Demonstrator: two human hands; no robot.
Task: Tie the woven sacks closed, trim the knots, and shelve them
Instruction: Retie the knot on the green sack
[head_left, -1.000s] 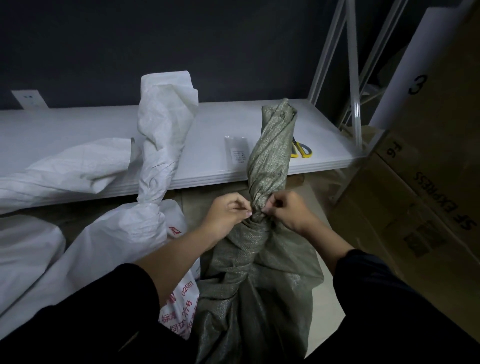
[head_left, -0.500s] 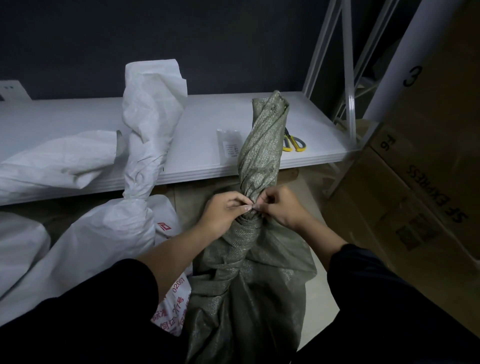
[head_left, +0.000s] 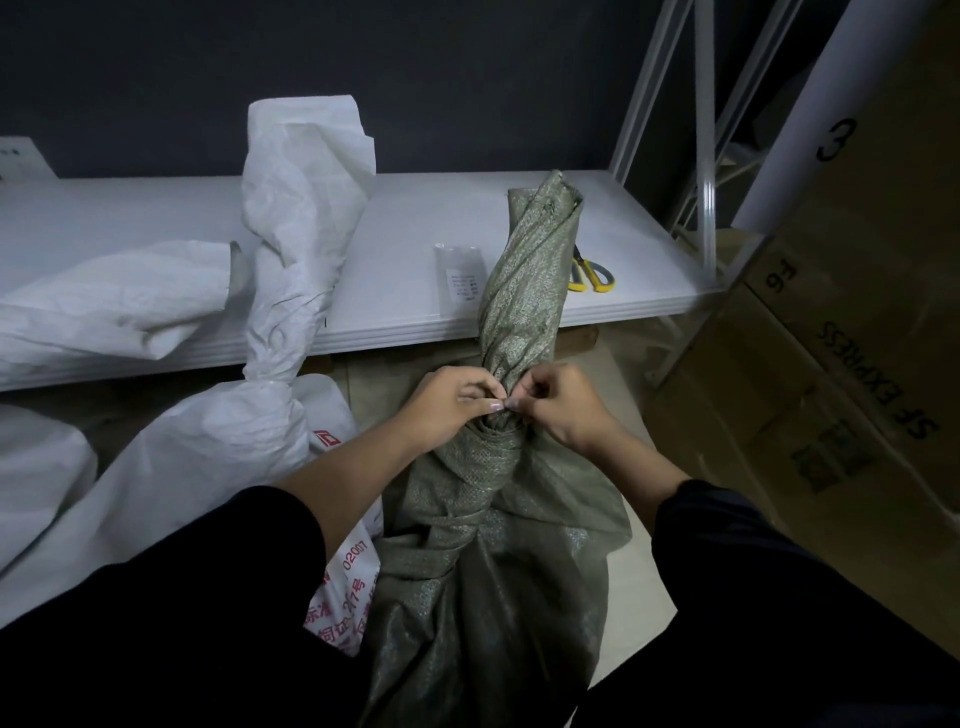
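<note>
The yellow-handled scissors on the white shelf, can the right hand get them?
Probably yes: the yellow-handled scissors lie uncovered, but the right hand is pinching the twisted green woven sack and must let go first.

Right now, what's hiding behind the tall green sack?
Yellow-handled scissors lie on the white shelf behind the green sack. Only their handles show; the sack covers the blades.

Coarse woven green sack, crinkled matt white woven sack, smooth white shelf, matt brown cardboard boxes
</note>
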